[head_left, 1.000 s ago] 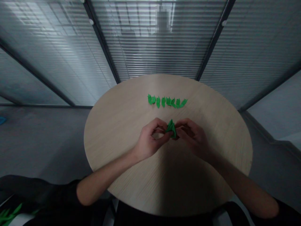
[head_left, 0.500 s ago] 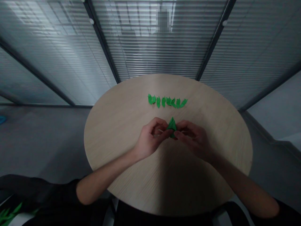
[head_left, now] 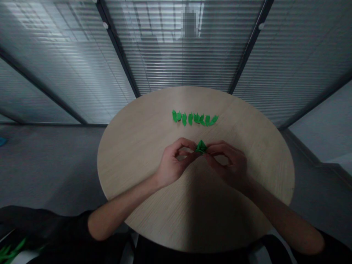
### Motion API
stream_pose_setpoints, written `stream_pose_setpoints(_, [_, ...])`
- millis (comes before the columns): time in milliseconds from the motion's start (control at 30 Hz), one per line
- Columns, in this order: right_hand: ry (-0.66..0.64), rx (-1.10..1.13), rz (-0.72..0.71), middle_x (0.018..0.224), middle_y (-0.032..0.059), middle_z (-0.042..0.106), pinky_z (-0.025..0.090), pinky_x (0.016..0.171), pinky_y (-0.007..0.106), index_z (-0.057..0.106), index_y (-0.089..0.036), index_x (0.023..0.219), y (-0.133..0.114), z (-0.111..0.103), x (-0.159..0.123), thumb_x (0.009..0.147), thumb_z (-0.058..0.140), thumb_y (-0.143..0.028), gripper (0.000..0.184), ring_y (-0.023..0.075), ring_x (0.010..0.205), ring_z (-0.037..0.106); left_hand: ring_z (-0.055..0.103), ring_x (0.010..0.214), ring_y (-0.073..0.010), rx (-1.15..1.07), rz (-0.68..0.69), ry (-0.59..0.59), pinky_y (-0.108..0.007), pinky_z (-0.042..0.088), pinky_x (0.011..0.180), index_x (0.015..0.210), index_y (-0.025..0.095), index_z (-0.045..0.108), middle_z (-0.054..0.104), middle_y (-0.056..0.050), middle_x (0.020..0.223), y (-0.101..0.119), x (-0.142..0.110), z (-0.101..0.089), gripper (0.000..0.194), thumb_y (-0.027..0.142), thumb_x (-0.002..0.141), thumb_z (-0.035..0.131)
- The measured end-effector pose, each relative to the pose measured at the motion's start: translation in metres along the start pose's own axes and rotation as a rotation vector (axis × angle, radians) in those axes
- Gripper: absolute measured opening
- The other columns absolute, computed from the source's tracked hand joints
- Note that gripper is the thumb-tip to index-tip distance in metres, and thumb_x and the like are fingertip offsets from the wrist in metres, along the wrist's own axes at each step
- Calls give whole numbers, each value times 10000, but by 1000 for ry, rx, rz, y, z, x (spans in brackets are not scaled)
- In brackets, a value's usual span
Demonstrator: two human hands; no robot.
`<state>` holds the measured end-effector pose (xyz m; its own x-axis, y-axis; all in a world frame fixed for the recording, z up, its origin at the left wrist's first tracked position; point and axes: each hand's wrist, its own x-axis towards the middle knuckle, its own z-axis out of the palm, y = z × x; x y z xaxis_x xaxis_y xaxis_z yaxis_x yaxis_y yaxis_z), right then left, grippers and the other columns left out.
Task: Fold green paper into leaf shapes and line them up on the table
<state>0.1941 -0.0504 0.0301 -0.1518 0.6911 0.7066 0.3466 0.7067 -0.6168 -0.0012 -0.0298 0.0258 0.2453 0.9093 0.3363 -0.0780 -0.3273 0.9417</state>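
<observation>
A small folded green paper piece (head_left: 201, 147) is pinched between both my hands over the middle of a round light-wood table (head_left: 137, 146). My left hand (head_left: 174, 163) grips its left side with thumb and fingers closed. My right hand (head_left: 228, 163) pinches its right side the same way. Only the top of the piece shows between the fingertips. Farther back on the table lies a row of several small folded green paper pieces (head_left: 194, 118), apart from my hands.
Behind the table stand glass walls with horizontal blinds (head_left: 176, 55) and dark frames. More green paper (head_left: 11, 251) shows at the bottom left corner, near my lap. Grey floor surrounds the table.
The green piece sits lower between my fingertips and looks flatter than a second ago. My right fingers have closed in over it; both hands stay in the same place.
</observation>
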Motion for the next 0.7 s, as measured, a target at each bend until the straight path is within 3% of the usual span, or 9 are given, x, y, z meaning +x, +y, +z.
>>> stream_pose_setpoints(133, [23, -9, -33, 947, 32, 797, 664, 645, 288, 702, -254, 927, -3, 0, 0, 906, 719, -151, 106, 168, 779, 759, 703, 834, -142, 40, 57, -1, -240, 609, 725, 873, 186, 673, 741, -52, 954, 0, 0, -1, 111, 237, 871, 772])
stream_pose_setpoints(300, [65, 7, 44, 985, 28, 799, 678, 609, 287, 676, -254, 971, -1, 3, -4, 894, 747, -179, 129, 151, 696, 760, 712, 877, -155, 66, 135, -5, -261, 616, 747, 852, 194, 664, 742, -55, 961, 0, -1, -1, 95, 214, 891, 748])
stream_pose_setpoints(567, [41, 32, 61, 1067, 43, 801, 705, 679, 310, 665, -257, 1188, 0, 1, -6, 889, 765, -181, 324, 180, 809, 796, 703, 867, -137, 200, 337, -17, -284, 599, 773, 862, 205, 663, 736, -38, 948, -3, -2, -5, 102, 160, 943, 706])
stream_pose_setpoints(700, [2, -8, 24, 999, 38, 800, 692, 654, 310, 705, -253, 1157, -2, 0, -2, 904, 726, -184, 263, 165, 739, 768, 701, 818, -140, 258, 378, -4, -294, 602, 728, 873, 205, 673, 743, -42, 919, -5, -3, -5, 89, 169, 945, 712])
